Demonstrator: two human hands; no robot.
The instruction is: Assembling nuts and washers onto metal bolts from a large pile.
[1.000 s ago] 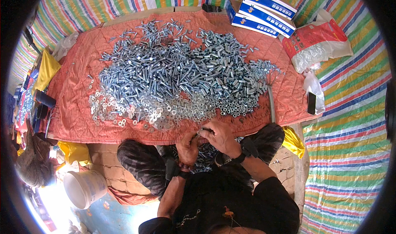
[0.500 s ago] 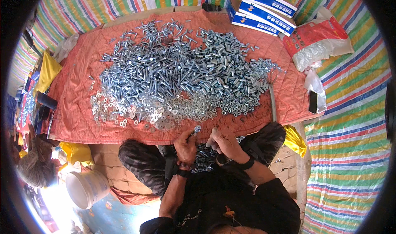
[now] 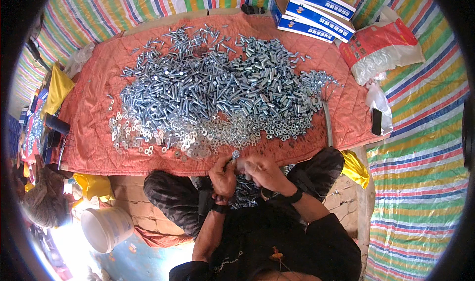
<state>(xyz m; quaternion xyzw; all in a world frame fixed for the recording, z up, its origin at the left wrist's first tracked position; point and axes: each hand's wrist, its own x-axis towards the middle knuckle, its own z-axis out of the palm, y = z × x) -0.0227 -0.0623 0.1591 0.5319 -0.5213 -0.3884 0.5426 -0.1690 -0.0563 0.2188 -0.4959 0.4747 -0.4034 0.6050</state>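
Over the front edge of the red quilted cloth, my left hand (image 3: 223, 178) is closed around a shiny metal bolt (image 3: 235, 154), its end poking up past the fingers. My right hand (image 3: 264, 173) is curled right beside it, fingertips blurred against the bolt's side; whatever they pinch is hidden. Beyond my hands spreads a large heap of silvery bolts (image 3: 173, 90), with short metal sleeves (image 3: 277, 73) toward the right. Flat washers (image 3: 188, 138) lie along the heap's near side, and nuts (image 3: 287, 127) at its near right.
More metal pieces (image 3: 246, 191) lie between my legs. A bent metal rod (image 3: 327, 125) rests at the cloth's (image 3: 349, 117) right side, near a phone (image 3: 376, 121). Blue-and-white boxes (image 3: 316, 18) and a red-and-white sack (image 3: 383, 46) stand far right. A white bucket (image 3: 106, 229) sits lower left.
My right hand has moved left, bringing its fingers against the bolt. The left hand stays nearly in place, still holding the bolt.
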